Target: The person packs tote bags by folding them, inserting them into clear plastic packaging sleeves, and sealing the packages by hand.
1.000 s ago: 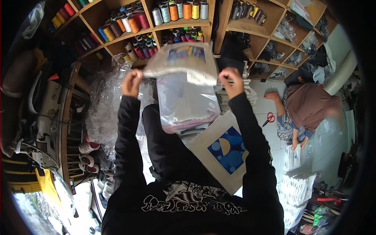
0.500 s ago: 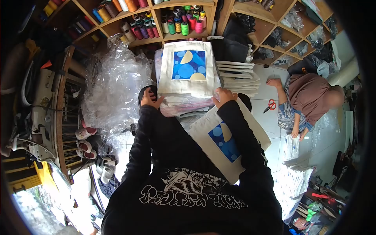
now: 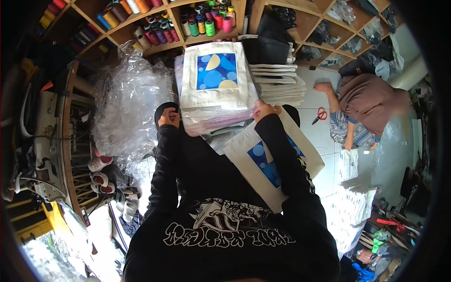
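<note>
A cream canvas bag with a blue circle-patterned panel lies on top of a stack of plastic-wrapped goods in front of my knees. My left hand rests by my left knee, just left of the stack, its fingers curled in with nothing visible in them. At the stack's near right corner, the fingers of my right hand are pinched together beside the plastic; what they grip is too small to make out. Under my right forearm, more cream bags with the same blue print lie across my leg, partly hidden.
Crumpled clear plastic is heaped at left. Folded cream bags are piled behind, at right. Red-handled scissors lie on the tiles near a seated person handling a white packet. Shelves hold thread spools.
My left hand has curled its fingers and drawn slightly away from the stack. My right hand's fingers have closed near the corner. The view has shifted a little.
</note>
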A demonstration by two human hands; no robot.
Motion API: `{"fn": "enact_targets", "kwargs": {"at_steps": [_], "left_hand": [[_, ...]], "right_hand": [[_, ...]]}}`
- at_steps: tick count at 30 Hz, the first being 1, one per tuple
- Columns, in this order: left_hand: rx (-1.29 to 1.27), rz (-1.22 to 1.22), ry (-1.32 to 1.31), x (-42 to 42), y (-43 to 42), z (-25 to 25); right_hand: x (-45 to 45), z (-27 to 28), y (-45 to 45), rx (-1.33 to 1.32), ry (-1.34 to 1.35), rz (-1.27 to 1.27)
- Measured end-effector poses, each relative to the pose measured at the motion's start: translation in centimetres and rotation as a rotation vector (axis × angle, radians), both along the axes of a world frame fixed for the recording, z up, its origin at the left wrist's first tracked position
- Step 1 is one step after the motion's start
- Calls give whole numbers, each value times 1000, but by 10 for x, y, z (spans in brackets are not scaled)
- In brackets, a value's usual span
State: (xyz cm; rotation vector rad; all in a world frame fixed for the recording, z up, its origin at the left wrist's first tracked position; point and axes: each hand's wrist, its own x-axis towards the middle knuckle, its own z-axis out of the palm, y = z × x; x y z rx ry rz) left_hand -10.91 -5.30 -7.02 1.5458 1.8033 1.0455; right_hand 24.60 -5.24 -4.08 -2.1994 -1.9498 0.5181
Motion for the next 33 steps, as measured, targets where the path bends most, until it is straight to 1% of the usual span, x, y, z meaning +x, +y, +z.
{"fn": "enact_targets", "kwargs": {"at_steps": [2,3,4,6,8,10,12,13,15,16,18,19,21,22,24,25,27,31,33], "left_hand": [[50,116,129,11,-6,18],[214,93,221,23,-9,35],[213,85,217,35,-11,45],[490,-89,426,60,-16,60],[456,-286,193,103,-26,74],[349,-460,61,136,-27,62],[339,-503,73,162,-21,48],[341,-506,74,171,-17,37],[159,-471,-40,185,-10,22],[161,-474,-38,189,-8,18],[78,-502,-27,194,-5,15],[77,-503,-23,195,-5,15],[184,-544,67,197,-6,13],[182,-543,69,199,-5,11],[302,-598,67,203,-3,12],[301,-597,69,204,-3,14],[378,-635,120,207,-3,15],[389,-604,109,214,-3,10],[403,-544,103,218,-3,8]], "right_hand": [[2,3,-5,22,38,-5],[4,3,-7,43,65,24],[3,8,-10,63,91,54],[0,14,-18,21,134,25],[-1,17,-25,74,40,123],[-1,13,-28,93,53,126],[-8,19,-29,74,71,24],[-11,23,-28,76,72,22],[-15,29,-26,8,23,-30],[-13,25,-26,10,25,-33],[-12,17,-25,107,52,-21],[-10,17,-25,108,56,-21],[-5,20,-24,32,87,15],[-2,17,-25,31,89,16],[1,12,-28,137,147,40],[1,11,-28,137,149,41],[2,11,-28,114,159,56],[3,13,-27,65,160,54],[4,14,-27,56,180,51]]}}
